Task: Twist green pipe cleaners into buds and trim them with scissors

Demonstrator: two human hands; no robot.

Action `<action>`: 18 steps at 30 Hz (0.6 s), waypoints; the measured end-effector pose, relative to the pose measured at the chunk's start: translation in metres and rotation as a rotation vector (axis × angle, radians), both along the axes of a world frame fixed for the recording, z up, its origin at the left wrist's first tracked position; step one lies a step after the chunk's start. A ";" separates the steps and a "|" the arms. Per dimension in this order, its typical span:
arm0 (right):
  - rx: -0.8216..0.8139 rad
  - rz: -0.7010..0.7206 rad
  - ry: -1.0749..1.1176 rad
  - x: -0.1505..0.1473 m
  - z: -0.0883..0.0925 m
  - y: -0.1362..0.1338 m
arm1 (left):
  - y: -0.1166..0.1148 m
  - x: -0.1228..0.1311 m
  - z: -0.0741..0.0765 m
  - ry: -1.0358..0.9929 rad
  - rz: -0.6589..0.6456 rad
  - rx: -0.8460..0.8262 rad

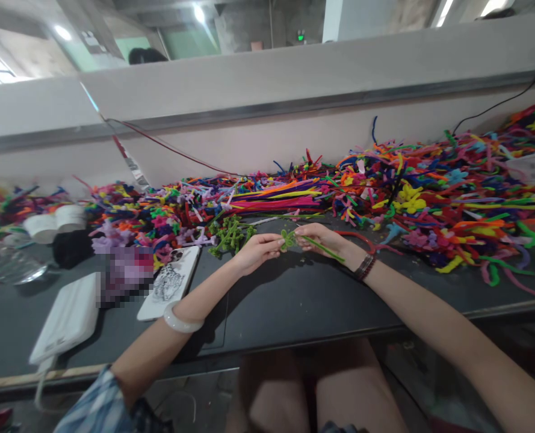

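Over the middle of the dark table, both hands hold a small green pipe-cleaner flower [287,241] between them. My left hand [259,252] pinches its left side with thumb and forefinger. My right hand [320,239] is closed at its right side, and a straight green pipe-cleaner length [325,249] runs out beneath those fingers toward the wrist. Fingertips partly cover the flower's edges. Just left of my left hand lies a heap of bent green pipe-cleaner pieces [229,234]. Behind the hands is a bundle of straight pipe cleaners [278,197] in purple, yellow and pink.
Heaped colourful pipe-cleaner shapes [457,198] line the back and right. On the left lie a phone [170,285], a white power bank [67,317] with a cable, white cups [70,218] and a clear plastic bottle [12,263]. A pale partition [267,78] stands behind.
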State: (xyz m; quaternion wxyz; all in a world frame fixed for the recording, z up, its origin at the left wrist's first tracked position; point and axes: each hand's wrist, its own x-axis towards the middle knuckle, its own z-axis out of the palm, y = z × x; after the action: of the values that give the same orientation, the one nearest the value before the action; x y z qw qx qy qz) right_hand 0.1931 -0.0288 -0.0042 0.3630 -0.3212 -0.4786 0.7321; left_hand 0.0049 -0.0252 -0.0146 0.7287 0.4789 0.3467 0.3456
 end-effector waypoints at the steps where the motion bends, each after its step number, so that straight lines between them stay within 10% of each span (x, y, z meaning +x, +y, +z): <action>1: 0.011 -0.041 -0.021 -0.001 0.000 0.000 | 0.000 0.000 0.000 -0.008 -0.005 -0.016; 18: 0.176 -0.310 -0.122 -0.011 -0.005 -0.001 | -0.008 0.003 0.002 -0.003 -0.060 0.037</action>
State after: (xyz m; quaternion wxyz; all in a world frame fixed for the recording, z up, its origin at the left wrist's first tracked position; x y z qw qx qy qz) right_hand 0.1820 -0.0300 -0.0096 0.4687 -0.4019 -0.5067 0.6017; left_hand 0.0075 -0.0329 -0.0129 0.7305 0.5019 0.3244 0.3306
